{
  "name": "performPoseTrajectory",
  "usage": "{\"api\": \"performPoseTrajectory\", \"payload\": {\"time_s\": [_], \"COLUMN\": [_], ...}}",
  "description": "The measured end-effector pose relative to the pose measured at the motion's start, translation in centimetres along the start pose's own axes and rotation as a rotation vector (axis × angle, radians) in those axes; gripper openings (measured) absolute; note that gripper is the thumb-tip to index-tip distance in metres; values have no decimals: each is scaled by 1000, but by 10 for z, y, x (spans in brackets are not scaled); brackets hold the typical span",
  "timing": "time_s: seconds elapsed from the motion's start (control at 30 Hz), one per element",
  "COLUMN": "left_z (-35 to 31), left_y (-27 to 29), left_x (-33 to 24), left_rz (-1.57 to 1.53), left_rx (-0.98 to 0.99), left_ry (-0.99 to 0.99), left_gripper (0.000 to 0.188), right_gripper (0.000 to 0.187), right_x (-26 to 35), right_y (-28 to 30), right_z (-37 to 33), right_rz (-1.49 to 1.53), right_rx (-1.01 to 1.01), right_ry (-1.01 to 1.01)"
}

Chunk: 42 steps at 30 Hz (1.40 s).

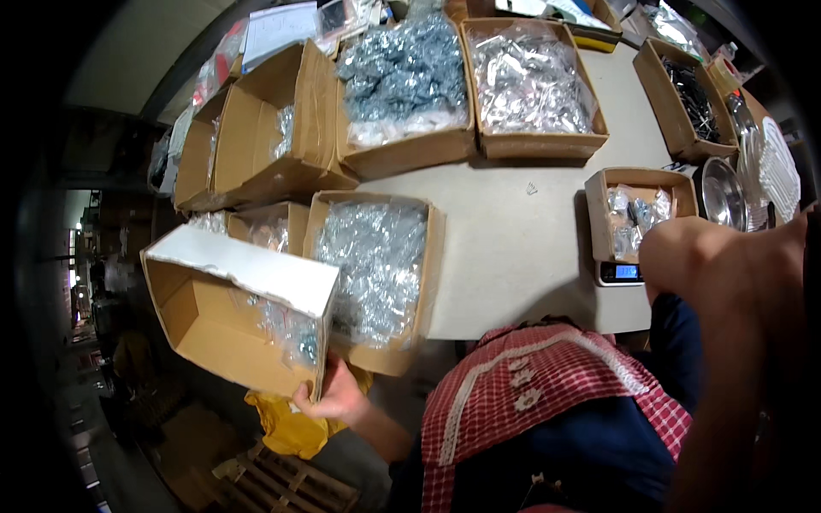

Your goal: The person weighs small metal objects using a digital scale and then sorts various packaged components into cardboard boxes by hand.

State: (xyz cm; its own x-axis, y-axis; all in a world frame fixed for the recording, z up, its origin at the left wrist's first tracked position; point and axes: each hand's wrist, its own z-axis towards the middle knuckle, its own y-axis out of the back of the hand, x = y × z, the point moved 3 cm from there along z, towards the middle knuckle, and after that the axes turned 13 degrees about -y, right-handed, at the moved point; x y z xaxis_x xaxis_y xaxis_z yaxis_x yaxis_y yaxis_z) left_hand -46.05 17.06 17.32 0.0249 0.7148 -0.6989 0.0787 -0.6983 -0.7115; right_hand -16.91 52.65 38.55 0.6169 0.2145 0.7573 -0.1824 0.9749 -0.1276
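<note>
At the lower left, my left hand (337,395) grips the near end wall of an open cardboard box (224,315) with a white outer side. The box is tilted, and small clear plastic packets (291,332) lie at its right end. Directly behind it stands a cardboard box full of clear bags with small silvery parts (372,265). My right arm rises at the right edge, and my right hand (688,248) is near a small cardboard box (601,232) of bagged metal parts on a digital scale (619,274). The right hand's fingers cannot be made out.
Along the back are a box of bluish bagged parts (404,73), a box of silvery bagged parts (534,81) and a partly filled carton (256,128). Black parts (691,98) fill a box at right, near a metal bowl (723,195). A yellow bag (291,426) hangs below.
</note>
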Motion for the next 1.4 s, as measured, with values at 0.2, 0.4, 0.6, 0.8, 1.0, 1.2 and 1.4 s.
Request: {"api": "performPoseTrajectory", "payload": {"time_s": [0.2,0.4,0.6,0.8,1.0,1.2,1.4], "left_z": [-20,-46,-60,-78,-88,-82,-83], "left_y": [25,-2,-24,-33,-28,-19,-27], "left_x": [13,23,44,83,97,100,104], "left_rz": [-35,42,120,115,282,356,445], "left_rx": [-5,-9,84,111,110,204,124], "left_ry": [91,162,270,420,385,439,281], "left_gripper": [64,63,70,69,65,30,27], "right_gripper": [15,20,24,29,35,97,124], "right_x": [24,33,42,56,18,-125,-207], "right_y": [-11,-18,-26,-26,67,254,254], "right_z": [-10,-19,-32,-39,-44,-166,-172], "right_rz": [-44,-68,-58,-86,-82,-1286,-1244], "right_rx": [5,3,1,-41,-263,-609,-604], "right_ry": [-17,-33,-20,-46,-328,-1707,-2016]}}
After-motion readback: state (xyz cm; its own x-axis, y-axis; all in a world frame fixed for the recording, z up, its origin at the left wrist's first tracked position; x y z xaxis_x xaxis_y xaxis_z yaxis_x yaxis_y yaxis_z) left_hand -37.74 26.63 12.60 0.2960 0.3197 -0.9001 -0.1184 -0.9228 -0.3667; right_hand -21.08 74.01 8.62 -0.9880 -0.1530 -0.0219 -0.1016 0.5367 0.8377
